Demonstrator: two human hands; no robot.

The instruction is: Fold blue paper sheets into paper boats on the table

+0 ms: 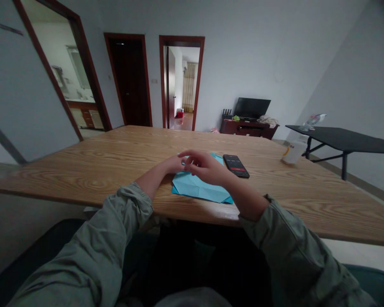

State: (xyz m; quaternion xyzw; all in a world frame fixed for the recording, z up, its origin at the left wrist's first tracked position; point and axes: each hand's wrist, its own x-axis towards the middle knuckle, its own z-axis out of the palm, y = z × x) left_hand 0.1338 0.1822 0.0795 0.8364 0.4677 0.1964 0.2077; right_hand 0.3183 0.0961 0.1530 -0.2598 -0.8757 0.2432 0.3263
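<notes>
A light blue sheet of paper [200, 190] with folded corners and crease lines lies near the front edge of the wooden table. Over its left far part, my right hand [206, 167] reaches leftward with bent fingers, thumb and fingers apart, and nothing visible between them. My left hand [174, 164] rests low at the paper's left side. Its fingers are mostly hidden behind my right hand, so their grip cannot be made out. Part of the paper's far side shows beyond my right hand.
Right of the paper lies a black phone [236, 166] with a lit screen. A white container [293, 152] stands farther right on the wooden table [115, 162]. Beyond are a black folding table [345, 138] and a television [252, 108] on a dark cabinet [229, 127].
</notes>
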